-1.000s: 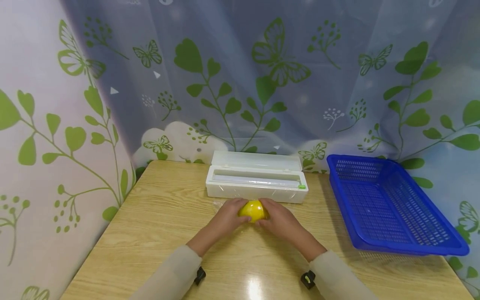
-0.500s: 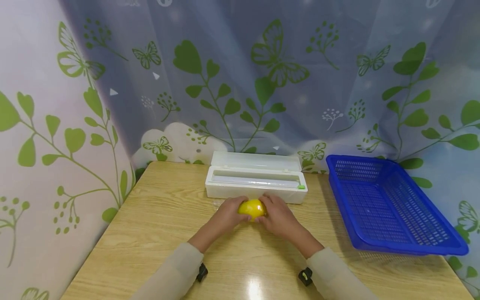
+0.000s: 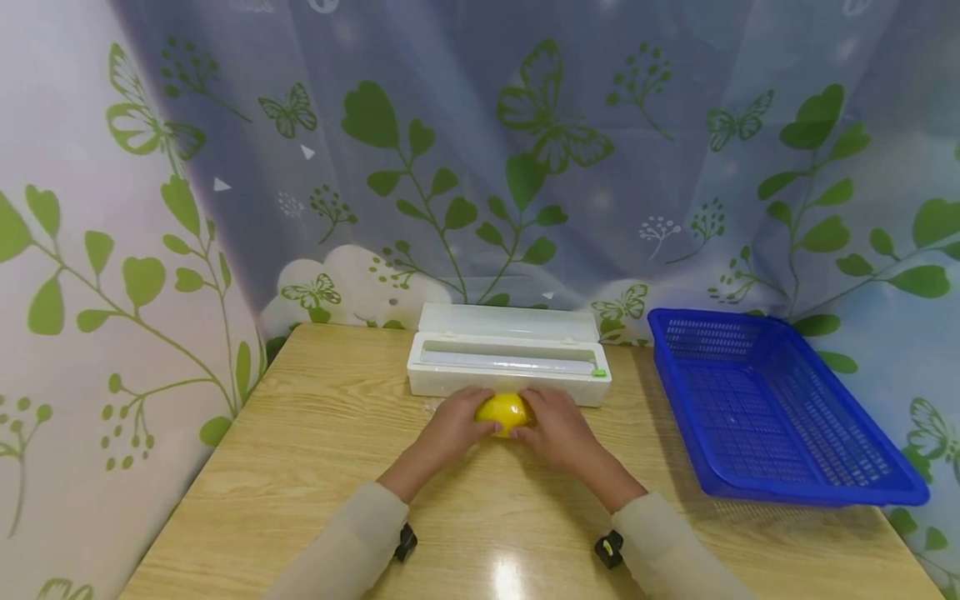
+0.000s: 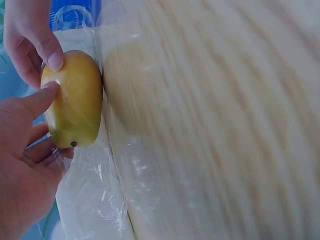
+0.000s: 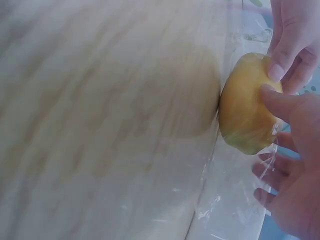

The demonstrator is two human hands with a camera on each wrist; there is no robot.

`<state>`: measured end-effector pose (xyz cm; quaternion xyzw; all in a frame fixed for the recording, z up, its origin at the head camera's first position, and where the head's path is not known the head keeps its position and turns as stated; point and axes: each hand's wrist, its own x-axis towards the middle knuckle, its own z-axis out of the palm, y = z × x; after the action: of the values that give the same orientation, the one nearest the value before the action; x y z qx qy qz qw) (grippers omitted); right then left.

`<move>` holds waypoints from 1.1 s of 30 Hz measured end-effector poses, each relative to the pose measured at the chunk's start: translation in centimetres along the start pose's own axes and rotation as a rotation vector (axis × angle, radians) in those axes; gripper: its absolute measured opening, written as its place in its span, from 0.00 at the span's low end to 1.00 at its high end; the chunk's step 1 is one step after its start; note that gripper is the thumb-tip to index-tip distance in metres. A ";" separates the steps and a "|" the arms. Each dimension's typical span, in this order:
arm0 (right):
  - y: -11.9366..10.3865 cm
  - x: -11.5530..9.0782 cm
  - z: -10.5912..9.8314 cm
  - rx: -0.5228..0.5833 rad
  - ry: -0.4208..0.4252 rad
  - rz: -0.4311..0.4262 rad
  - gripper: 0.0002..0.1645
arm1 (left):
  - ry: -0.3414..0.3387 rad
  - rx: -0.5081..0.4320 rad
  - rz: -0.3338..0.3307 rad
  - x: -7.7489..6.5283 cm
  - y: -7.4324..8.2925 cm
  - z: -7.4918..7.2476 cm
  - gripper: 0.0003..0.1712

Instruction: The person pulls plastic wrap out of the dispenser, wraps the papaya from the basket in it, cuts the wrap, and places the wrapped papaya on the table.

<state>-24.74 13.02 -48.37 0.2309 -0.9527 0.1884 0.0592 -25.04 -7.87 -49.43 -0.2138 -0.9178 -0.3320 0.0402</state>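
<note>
Fruit [image 3: 503, 413], yellow and rounded, rests on the wooden table [image 3: 322, 467] just in front of the open white box [image 3: 442, 383], gripped from both sides between the thumbs and fingers of my left hand [image 3: 454, 418] and my right hand [image 3: 557, 423]. I expect moderate weight and a firm body with bruisable skin; the clear film [image 4: 119, 212] against it should be limp, slick and easily torn. I take hold at opposite sides with even, gentle pressure, keeping fingernails off the film.
</note>
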 end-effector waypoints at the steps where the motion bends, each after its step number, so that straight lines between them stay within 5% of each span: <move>1: 0.0 0.0 0.0 -0.004 0.009 -0.009 0.37 | 0.009 0.011 0.003 0.0 0.0 0.0 0.27; 9: -0.2 0.4 -0.3 -0.054 0.027 -0.064 0.41 | 0.040 0.072 0.034 0.1 0.1 -0.2 0.25; 17: -0.4 0.7 -0.2 -0.107 0.041 -0.075 0.33 | 0.011 0.014 0.017 0.4 0.0 0.1 0.23; 33: -0.5 0.9 -0.1 -0.071 0.028 -0.070 0.35 | -0.063 0.027 -0.021 0.8 -0.1 -0.3 0.26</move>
<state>-25.28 12.29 -47.99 0.2592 -0.9492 0.1557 0.0874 -25.80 -7.82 -49.13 -0.2140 -0.9252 -0.3133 0.0106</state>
